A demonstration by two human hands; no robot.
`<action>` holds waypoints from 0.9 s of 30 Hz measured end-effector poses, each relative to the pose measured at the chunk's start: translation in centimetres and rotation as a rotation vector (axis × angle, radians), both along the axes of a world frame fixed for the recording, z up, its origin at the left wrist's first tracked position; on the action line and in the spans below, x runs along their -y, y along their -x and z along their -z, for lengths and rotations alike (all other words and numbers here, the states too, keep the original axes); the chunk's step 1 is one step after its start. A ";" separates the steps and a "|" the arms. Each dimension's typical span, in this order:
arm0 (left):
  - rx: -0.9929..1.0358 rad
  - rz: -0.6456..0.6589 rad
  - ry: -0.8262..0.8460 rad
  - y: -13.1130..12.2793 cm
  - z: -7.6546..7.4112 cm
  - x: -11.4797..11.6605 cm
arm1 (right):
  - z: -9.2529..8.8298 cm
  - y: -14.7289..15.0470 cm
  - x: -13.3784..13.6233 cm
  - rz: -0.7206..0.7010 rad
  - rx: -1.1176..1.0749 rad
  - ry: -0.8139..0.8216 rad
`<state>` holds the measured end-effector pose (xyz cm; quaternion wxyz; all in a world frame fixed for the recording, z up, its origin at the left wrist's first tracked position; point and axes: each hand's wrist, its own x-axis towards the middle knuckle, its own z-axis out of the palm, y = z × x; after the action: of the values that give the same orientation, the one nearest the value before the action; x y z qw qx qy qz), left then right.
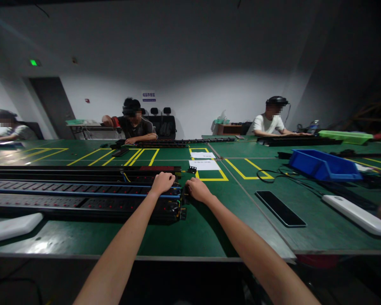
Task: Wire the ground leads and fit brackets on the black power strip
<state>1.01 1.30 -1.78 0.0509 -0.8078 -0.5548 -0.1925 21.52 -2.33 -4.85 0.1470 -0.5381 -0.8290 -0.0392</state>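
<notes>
Grey wall (190, 63), green table (114, 239), left hand (163, 183), right hand (198, 189) at black strips (60, 204), grips unclear

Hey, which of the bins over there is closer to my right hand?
The blue bin; the green bin lies behind it, farther from your right hand.

Workshop, yellow-marked green worktable (178, 241), blue parts bin (311, 166)

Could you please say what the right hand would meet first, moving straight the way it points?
Probably the right end of the long, black, red-dotted strips; depth is unclear, and the right hand may be touching them.
</notes>
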 end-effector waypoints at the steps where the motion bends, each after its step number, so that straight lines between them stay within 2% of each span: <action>1: 0.000 0.000 0.001 0.0 0.0 0.0 | 0.0 0.0 0.0 0.001 0.001 0.004; 14: -0.006 0.000 0.000 0.0 0.0 0.0 | 0.5 -0.1 -0.4 0.001 -0.011 -0.016; 18: -0.006 0.002 0.002 0.0 0.0 0.0 | 1.1 -0.4 -0.8 -0.025 -0.121 0.003; 20: -0.005 0.005 0.001 0.0 -0.1 0.0 | 1.6 -0.4 -1.4 -0.044 -0.347 0.017; 24: -0.003 0.006 0.002 0.0 -0.1 0.1 | 2.4 -0.1 -3.1 0.057 -1.267 0.165; 27: -0.002 0.002 0.004 0.1 -0.2 0.1 | 2.5 -0.2 -4.0 0.154 -1.586 0.220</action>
<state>0.95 1.16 -1.60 0.0498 -0.8088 -0.5541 -0.1907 21.76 1.67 -7.37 0.6349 -0.4730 -0.4374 0.4265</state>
